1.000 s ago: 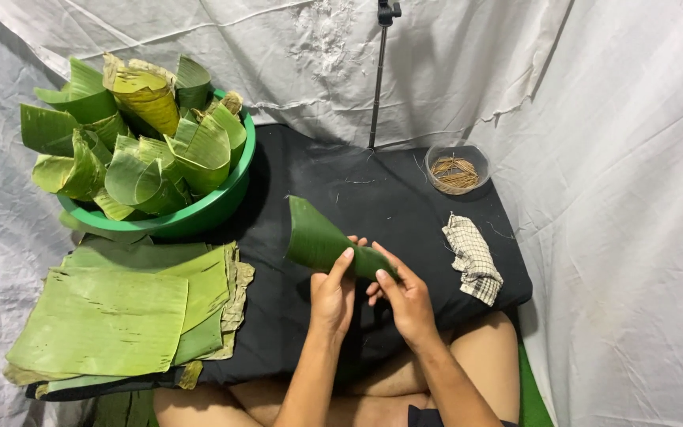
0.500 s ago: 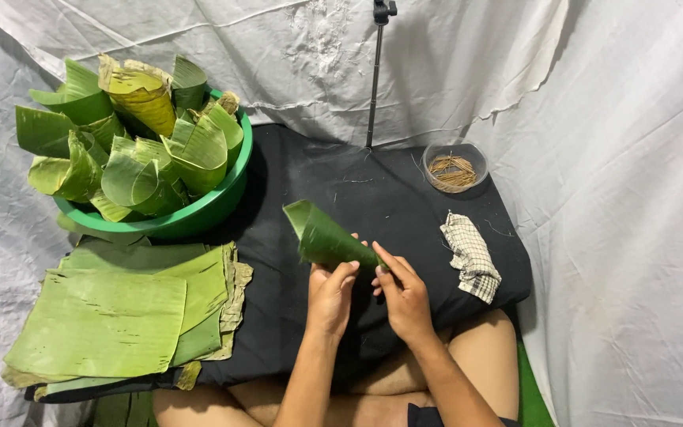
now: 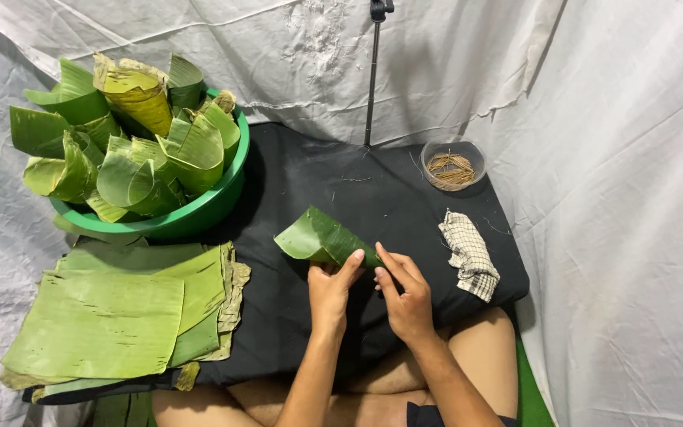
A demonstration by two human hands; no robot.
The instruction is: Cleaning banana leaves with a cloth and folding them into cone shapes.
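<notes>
A green banana-leaf cone (image 3: 322,237) lies tilted over the black cloth (image 3: 357,190), its wide mouth pointing up and left. My left hand (image 3: 331,289) grips the cone's narrow end from below, thumb along its side. My right hand (image 3: 405,292) pinches the same narrow tip from the right. Both hands meet at the tip, near the front of the cloth.
A green basin (image 3: 191,217) full of several finished leaf cones sits at the back left. A stack of flat leaf sheets (image 3: 120,316) lies at the front left. A small clear bowl of thin sticks (image 3: 452,164), a checked rag (image 3: 470,255) and a thin black stand pole (image 3: 372,71) are at the right and back.
The cone has tipped lower and turned so its mouth faces more to the left. Both hands stay on its narrow end, fingers shifted slightly.
</notes>
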